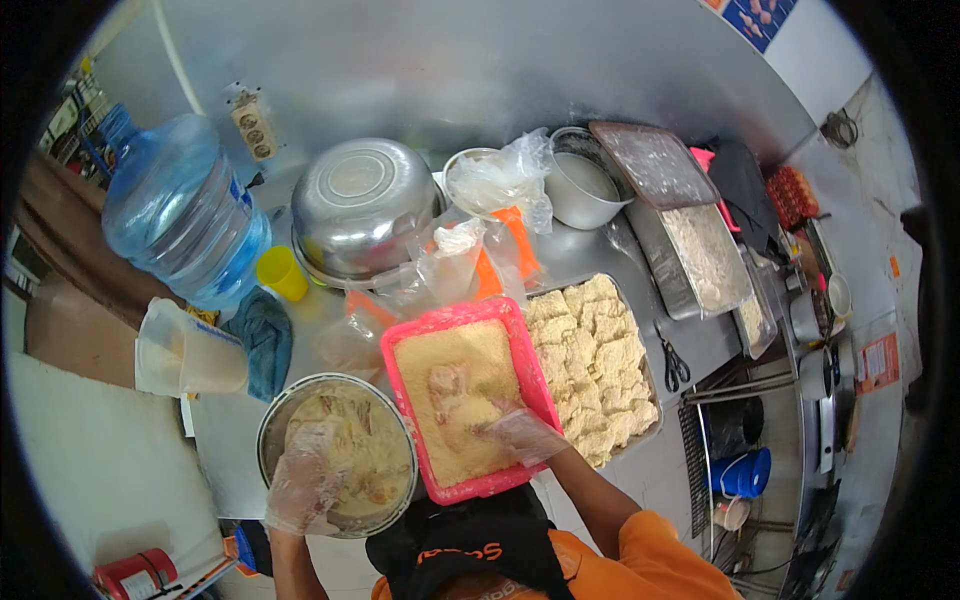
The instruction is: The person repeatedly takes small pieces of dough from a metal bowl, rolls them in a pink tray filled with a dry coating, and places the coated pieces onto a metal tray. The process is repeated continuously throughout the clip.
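My left hand (306,476), in a clear plastic glove, reaches into a round metal pot (262,450) of pale, wet batter with pieces that look like raw meat (360,427). Its fingertips are smeared and partly hidden, so its grip is unclear. My right hand (521,433), also gloved, has its fingers down in the fine yellowish breadcrumbs (480,349) of a pink plastic tray (397,360). A battered piece (448,386), partly covered with crumbs, lies just beyond those fingers. Right of this tray, a metal pan (654,427) holds rows of crumb-coated pieces (592,360).
Behind stand an upturned metal bowl (360,202), plastic bags (427,262) and a pot (589,191). A water bottle (176,210), yellow cup (283,273), cloth (262,341) and plastic jug (214,364) are left. Scissors (673,364) and a deep floury pan (667,270) lie right.
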Demonstrator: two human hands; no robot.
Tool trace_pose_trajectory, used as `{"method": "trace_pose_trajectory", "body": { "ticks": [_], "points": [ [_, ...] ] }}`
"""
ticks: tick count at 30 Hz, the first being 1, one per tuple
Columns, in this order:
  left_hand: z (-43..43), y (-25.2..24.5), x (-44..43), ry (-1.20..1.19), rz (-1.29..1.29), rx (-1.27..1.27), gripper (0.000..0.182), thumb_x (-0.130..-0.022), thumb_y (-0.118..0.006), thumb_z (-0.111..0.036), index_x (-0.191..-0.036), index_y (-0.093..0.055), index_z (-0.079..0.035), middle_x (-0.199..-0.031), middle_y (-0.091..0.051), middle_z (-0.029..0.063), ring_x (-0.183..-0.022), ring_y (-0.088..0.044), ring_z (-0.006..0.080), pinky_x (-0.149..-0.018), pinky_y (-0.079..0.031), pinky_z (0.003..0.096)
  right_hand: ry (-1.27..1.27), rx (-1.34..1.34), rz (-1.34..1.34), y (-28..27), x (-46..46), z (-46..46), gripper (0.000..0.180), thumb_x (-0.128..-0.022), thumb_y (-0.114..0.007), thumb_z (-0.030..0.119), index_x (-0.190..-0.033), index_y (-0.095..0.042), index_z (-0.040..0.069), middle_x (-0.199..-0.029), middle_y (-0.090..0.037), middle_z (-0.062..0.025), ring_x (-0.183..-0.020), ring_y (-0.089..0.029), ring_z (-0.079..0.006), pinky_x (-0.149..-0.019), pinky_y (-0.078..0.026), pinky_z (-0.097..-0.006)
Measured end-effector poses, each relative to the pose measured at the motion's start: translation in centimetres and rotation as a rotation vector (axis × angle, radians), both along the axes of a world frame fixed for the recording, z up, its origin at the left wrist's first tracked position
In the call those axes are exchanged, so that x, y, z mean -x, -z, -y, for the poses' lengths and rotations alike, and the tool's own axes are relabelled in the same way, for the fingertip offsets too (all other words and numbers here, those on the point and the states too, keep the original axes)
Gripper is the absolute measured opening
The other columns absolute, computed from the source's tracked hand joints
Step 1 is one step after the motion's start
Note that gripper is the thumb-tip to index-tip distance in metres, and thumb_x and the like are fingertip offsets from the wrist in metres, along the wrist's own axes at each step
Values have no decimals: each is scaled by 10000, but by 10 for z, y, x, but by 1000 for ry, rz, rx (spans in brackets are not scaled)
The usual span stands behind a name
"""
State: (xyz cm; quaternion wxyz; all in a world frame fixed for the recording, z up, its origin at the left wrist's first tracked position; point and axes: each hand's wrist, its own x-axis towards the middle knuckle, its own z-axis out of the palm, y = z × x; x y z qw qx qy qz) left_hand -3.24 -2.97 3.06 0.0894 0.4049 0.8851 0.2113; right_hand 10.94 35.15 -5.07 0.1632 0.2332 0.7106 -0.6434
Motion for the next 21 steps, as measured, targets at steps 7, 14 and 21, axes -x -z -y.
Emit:
{"method": "trace_pose_trajectory", "body": {
  "ticks": [7,14,21],
  "points": [
    [-73,25,-7,82,159,319,311,-863,-673,-234,-1110,-679,-43,-1096,-668,217,-1064,-644,385,-937,-506,488,-11,-295,201,-36,17,-9,680,-974,-595,547,-1417,-543,33,-1206,-686,-213,-1100,-665,-285,-943,-508,-377],
    [-108,48,5,62,22,345,203,-861,-608,-183,-924,-749,-52,-948,-712,199,-923,-698,354,-829,-553,483,-293,100,41,1,-7,3,743,-963,-581,579,-1372,-576,-41,-1373,-610,-206,-1267,-580,-277,-1056,-441,-382],
    [-115,66,20,32,-14,418,237,-884,-582,-194,-928,-776,-65,-967,-736,185,-947,-719,330,-818,-567,481,34,454,452,-9,18,42,606,-1044,-543,428,-1413,-545,-53,-1353,-618,-165,-1251,-560,-249,-1104,-386,-363]
  ]
}}
